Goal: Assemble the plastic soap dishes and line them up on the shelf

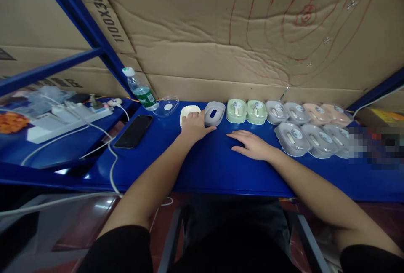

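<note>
Cream box (190,109) on the blue surface (205,169), under the left hand (193,126); its fingers lie bent across the top, but whether they grip cannot be told. Right hand (251,144): fingers loosely extended, holding nothing visible. At least nine boxes, namely green boxes (236,114), grey boxes (292,139) and peach boxes (317,115), stand under clear covers and appear finished; the cream box and adjacent grey slotted piece (219,117), both uncovered, appear unfinished. Behind the left hand lies a loose clear cover (160,109). Box contents are indistinct
</note>
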A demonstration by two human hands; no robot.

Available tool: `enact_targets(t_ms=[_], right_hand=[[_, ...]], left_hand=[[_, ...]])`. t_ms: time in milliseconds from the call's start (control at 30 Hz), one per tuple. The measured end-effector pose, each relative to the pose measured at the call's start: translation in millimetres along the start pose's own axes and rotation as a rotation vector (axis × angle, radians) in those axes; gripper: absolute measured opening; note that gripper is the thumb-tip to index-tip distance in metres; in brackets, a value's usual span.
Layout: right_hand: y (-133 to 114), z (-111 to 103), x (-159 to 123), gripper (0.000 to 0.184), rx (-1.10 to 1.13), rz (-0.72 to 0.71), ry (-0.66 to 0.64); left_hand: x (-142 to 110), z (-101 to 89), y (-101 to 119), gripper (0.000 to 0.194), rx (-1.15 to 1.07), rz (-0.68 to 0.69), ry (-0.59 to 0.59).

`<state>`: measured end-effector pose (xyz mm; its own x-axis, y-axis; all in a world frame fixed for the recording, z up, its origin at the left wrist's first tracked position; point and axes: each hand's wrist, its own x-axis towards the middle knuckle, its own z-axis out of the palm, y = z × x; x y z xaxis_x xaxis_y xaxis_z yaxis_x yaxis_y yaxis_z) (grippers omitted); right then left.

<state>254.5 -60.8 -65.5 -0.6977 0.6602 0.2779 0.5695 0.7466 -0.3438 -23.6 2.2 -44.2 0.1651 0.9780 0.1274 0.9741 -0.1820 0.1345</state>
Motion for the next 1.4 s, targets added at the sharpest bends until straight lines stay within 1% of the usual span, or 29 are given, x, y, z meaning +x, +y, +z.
enact_targets(t_ms=[200, 267, 333, 500, 667, 833, 967, 1033, 1133, 1200, 1300, 1333, 1400], right_hand=[[1, 0, 0, 0.053, 0.003, -0.013, -0.013], [1, 0, 1, 0.052, 0.008, -0.014, -0.014], [0, -1, 1, 0.051, 0.009, -0.013, -0.017], [-1, -3, 1, 0.049, 0.027, -0.013, -0.026], [-2, -3, 0, 0.049, 0.028, -0.022, -0.030], [-1, -1, -1, 0.048, 0.045, -0.017, -0.011], [-1, -1, -1, 0.049, 0.044, -0.007, -0.019], [-1, -2, -1, 0.049, 0.042, -0.006, -0.023], [-1, -1, -2, 0.049, 0.042, -0.014, -0.022], [1, 0, -2, 0.049, 0.043, -0.013, -0.019], [2, 1, -3, 0.049, 0.035, -0.007, -0.020], [2, 1, -3, 0.050, 0.032, -0.008, -0.022], [2, 1, -3, 0.049, 0.029, -0.009, -0.026]], left_hand=[[13, 11.5, -11, 0.099, -0.064, 0.001, -0.019], [18, 13.6, -15, 0.102, -0.088, 0.019, -0.011], [22, 14.6, -19, 0.101, -0.122, 0.041, 0.006], [27, 15.7, -26, 0.076, -0.191, 0.102, 0.047], [28, 15.0, -27, 0.051, -0.214, 0.083, 0.095], [24, 12.3, -23, 0.046, -0.212, 0.079, 0.097], [19, 10.0, -18, 0.034, -0.219, 0.107, 0.095], [18, 8.6, -16, 0.030, -0.271, 0.104, 0.104], [18, 4.8, -17, 0.026, -0.388, 0.068, 0.170], [20, 1.5, -23, 0.025, -0.446, 0.036, 0.263], [26, -0.3, -38, 0.024, -0.495, -0.036, 0.400], [29, 0.8, -44, 0.023, -0.513, -0.071, 0.422], [35, 5.9, -51, 0.023, -0.561, -0.139, 0.425]])
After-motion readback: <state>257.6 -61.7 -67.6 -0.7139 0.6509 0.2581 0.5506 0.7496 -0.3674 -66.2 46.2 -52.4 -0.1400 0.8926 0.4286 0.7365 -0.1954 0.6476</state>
